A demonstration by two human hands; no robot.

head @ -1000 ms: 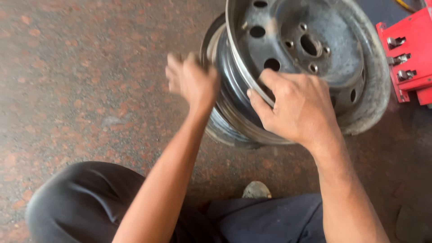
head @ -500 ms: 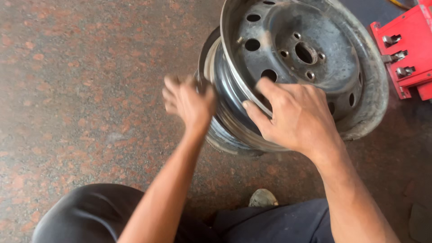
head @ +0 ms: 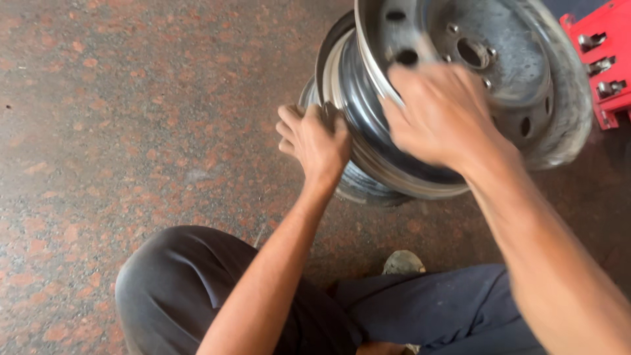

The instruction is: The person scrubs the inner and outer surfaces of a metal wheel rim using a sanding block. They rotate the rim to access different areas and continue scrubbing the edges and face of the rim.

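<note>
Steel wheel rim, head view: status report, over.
Left hand gripping rear edge of steel wheel rim. Right hand on its front lip, blurred. Rim upright on stone floor. Red equipment beside it.

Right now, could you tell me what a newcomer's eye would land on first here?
A grey steel wheel rim standing on edge at upper right dominates the view. Both hands are on it: the left hand grips its back edge, the right hand presses its front lip. A red metal stand sits at the far right on the speckled reddish floor.
</note>
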